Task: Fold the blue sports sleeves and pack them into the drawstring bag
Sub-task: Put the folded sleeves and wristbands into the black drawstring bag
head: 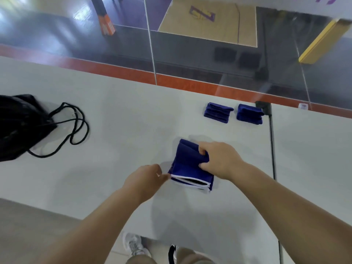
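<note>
Two hands work a blue sports sleeve (190,164) into a fold on a white worktop (123,115).

The right hand (219,159) grips the sleeve's right edge, its fingers (202,149) curled into the cloth and the thumb pressed on top, while the left hand (146,180) pinches the near left corner by the white-trimmed cuff (190,181). The sleeve lies folded near the worktop's middle, the cuff's opening facing the person. Two folded sleeves (218,112) (250,114) sit side by side near the far edge, well apart from the one in hand. A black drawstring bag (21,124) lies at the worktop's left edge, its cords (76,126) looped loosely beside it.
</note>
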Demonstrator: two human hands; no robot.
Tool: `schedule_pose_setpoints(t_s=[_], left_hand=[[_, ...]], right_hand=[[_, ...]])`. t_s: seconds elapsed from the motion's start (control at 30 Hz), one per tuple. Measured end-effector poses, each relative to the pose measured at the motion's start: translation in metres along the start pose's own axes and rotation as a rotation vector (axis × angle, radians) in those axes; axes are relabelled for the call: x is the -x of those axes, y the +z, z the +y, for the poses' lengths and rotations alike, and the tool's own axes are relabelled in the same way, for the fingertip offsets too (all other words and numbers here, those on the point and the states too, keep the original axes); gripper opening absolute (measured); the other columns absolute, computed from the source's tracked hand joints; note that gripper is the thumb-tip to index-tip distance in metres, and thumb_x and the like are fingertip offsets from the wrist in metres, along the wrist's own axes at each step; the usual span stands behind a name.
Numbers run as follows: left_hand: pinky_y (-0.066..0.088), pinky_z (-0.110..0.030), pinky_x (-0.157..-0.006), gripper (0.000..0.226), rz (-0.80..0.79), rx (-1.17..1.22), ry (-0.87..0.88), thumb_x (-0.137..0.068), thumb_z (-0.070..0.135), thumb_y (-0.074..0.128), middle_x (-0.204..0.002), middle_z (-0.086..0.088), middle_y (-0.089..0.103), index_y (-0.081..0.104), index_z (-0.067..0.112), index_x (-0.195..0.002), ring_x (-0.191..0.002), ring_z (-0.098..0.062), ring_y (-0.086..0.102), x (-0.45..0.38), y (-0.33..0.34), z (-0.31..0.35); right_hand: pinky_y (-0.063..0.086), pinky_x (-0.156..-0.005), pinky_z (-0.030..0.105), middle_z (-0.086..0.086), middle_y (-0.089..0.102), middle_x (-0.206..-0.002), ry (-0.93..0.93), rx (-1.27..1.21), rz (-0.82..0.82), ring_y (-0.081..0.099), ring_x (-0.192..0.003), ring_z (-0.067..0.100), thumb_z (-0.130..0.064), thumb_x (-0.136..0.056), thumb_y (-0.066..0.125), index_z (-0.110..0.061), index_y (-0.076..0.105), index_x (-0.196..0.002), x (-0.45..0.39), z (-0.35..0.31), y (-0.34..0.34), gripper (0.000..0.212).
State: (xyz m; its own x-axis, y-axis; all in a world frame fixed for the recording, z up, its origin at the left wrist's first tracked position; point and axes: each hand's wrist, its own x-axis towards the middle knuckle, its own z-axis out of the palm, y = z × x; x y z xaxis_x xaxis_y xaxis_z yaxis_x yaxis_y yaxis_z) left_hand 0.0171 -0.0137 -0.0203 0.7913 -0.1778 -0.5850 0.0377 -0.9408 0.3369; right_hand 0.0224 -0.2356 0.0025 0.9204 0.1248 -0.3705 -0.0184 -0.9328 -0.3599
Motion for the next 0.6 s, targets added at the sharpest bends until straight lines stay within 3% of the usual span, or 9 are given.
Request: schedule_pose_setpoints(t_s=[0.13, 0.27, 0.4, 0.6], left_hand=[[0.05, -0.034, -0.088, 0.042, -0.02, -0.104, 0.061, -0.089, 0.053, 0.049, -0.116, -0.001, 0.061, 0.056, 0.022, -0.117, -0.101, -0.021, 0.06, 0.022, -0.012, -0.032], [0.048, -0.032, -0.087, 0.042, -0.002, -0.135, 0.088, -0.09, 0.052, 0.048, -0.119, 0.0, 0.06, 0.054, 0.023, -0.12, -0.105, -0.02, 0.058, 0.047, -0.029, -0.072], [0.046, -0.032, -0.09, 0.043, 0.015, -0.153, 0.099, -0.09, 0.052, 0.048, -0.123, 0.001, 0.058, 0.053, 0.024, -0.123, -0.109, -0.019, 0.056, 0.074, -0.049, -0.125], [0.048, -0.033, -0.088, 0.042, 0.105, -0.146, 0.06, -0.089, 0.054, 0.049, -0.12, 0.004, 0.059, 0.053, 0.026, -0.12, -0.104, -0.018, 0.058, 0.114, -0.084, -0.217]], right_hand=[[0.041, -0.061, 0.029, -0.001, 0.049, -0.085, -0.044, 0.101, 0.046, 0.05, -0.072, 0.022, -0.011, -0.076, 0.057, -0.022, 0.044, -0.081, 0.013, -0.038, -0.009, 0.018], [0.042, -0.061, 0.03, 0.0, 0.05, -0.095, -0.082, 0.198, 0.053, 0.052, -0.078, 0.021, -0.007, -0.079, 0.053, -0.023, 0.045, -0.087, 0.022, -0.089, -0.011, 0.02], [0.035, -0.059, 0.029, 0.0, 0.05, -0.098, -0.101, 0.295, 0.057, 0.05, -0.08, 0.021, -0.006, -0.079, 0.05, -0.024, 0.044, -0.088, 0.03, -0.148, -0.005, 0.021], [0.035, -0.058, 0.025, -0.002, 0.051, -0.096, -0.125, 0.266, 0.091, 0.049, -0.077, 0.017, -0.005, -0.079, 0.048, -0.024, 0.047, -0.096, 0.033, -0.234, 0.012, 0.026]])
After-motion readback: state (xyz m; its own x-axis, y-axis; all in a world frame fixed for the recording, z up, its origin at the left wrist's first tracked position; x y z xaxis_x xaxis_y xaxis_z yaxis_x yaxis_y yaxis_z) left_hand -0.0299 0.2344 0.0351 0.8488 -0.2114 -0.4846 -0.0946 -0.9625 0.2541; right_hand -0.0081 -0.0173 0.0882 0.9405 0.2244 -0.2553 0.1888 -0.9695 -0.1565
